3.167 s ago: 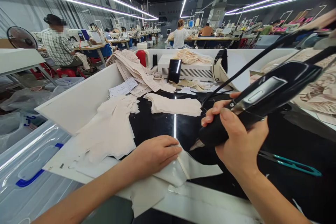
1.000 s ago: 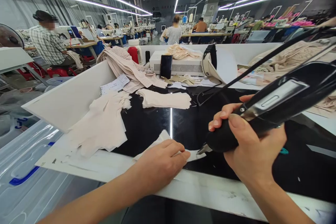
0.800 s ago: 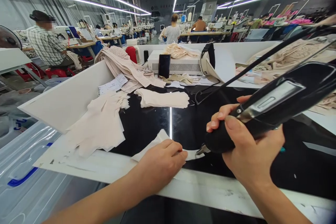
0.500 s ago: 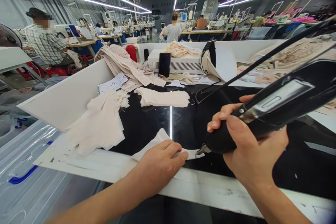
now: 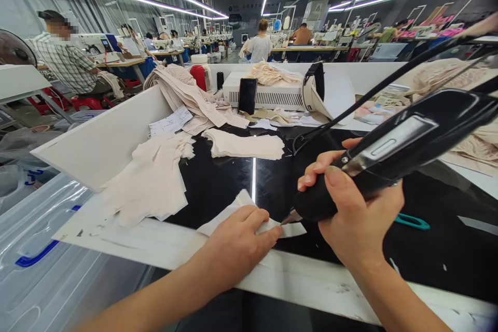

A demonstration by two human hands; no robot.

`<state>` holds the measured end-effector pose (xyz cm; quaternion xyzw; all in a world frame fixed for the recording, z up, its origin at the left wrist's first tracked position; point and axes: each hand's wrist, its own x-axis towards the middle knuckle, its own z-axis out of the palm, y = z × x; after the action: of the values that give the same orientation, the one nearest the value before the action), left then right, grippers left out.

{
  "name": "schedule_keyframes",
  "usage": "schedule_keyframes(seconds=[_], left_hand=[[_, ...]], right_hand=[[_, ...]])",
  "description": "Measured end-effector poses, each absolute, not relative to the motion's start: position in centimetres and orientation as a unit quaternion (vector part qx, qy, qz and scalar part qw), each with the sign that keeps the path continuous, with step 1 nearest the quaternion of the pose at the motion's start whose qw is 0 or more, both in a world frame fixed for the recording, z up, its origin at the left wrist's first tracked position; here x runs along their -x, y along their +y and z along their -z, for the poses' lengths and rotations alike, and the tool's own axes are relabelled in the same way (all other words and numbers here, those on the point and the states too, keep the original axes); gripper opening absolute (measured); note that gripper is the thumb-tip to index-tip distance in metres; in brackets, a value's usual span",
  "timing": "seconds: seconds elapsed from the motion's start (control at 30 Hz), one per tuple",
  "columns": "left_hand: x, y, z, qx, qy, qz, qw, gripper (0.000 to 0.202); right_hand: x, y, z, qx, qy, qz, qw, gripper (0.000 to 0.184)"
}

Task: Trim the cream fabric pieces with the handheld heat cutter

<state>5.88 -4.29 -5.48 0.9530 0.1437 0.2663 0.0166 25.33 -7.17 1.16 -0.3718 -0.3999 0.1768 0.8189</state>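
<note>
My left hand [image 5: 243, 241], fingers curled and pressed together, holds down a cream fabric piece [image 5: 229, 218] near the front edge of the black work surface [image 5: 268, 176]. A short end of this cloth shows to the right of the fingertips. My right hand [image 5: 356, 207] is wrapped round a black handheld power tool [image 5: 392, 145] with a silver lever on top. The tool's pointed metal tip [image 5: 291, 216] meets the cloth right beside my left fingertips. Behind lies a neat stack of cream fabric pieces [image 5: 245, 144]; to the left is a looser pile of them [image 5: 150, 181].
A white side board [image 5: 97, 135] bounds the left. At the back stand a phone [image 5: 248, 96], a vented white box [image 5: 272, 96] and a red thread cone [image 5: 198, 77]. A teal tool [image 5: 414, 221] lies right of my right hand. Black cables [image 5: 373, 91] hang at right.
My right hand has moved left with the power tool; its tip has gone from the cloth's right end to beside my left fingertips. The teal tool has come into view. My left hand stays.
</note>
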Motion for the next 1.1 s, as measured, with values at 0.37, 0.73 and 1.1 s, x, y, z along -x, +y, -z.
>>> schedule_keyframes(seconds=[0.37,0.73,1.1], left_hand=[[-6.1,-4.3,5.9,-0.940,0.145,-0.309,0.018,0.026],[-6.2,-4.4,6.3,-0.933,0.155,-0.323,0.018,0.024],[-6.1,-4.3,6.2,-0.937,0.157,-0.309,0.034,0.024]], right_hand=[[-24.9,-6.6,-1.0,0.360,-0.394,-0.194,0.823,0.045],[-24.4,-6.3,-1.3,0.358,-0.394,-0.199,0.823,0.042],[-24.8,-6.0,-0.9,0.391,-0.389,-0.199,0.810,0.047]])
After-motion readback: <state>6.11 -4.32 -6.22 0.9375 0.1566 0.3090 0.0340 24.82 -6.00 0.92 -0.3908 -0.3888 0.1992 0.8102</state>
